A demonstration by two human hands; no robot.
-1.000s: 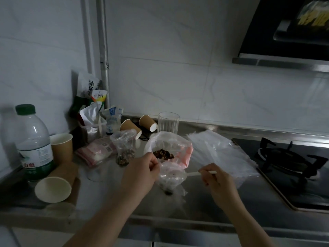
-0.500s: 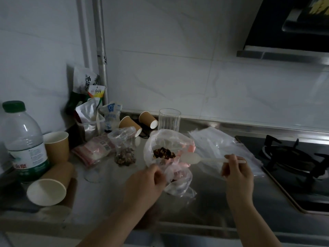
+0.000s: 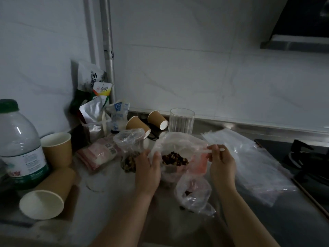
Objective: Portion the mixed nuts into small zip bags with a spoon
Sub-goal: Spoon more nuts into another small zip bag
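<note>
We see the mixed nuts (image 3: 174,159) heaped in a large open plastic bag (image 3: 179,139) at the middle of the steel counter (image 3: 110,184), just in front of a clear glass (image 3: 181,120). The right hand (image 3: 221,164) pinches the handle of a white spoon (image 3: 204,150), its bowl reaching into that bag above the nuts. The left hand (image 3: 148,169) rests against the bag's left edge with fingers nearly straight, beside a filled small bag (image 3: 130,150). Another small zip bag (image 3: 195,194) lies slumped below, a few nuts inside. A stack of empty zip bags (image 3: 249,163) lies to the right; paper cups (image 3: 57,150) and a water bottle (image 3: 19,147) stand left.
</note>
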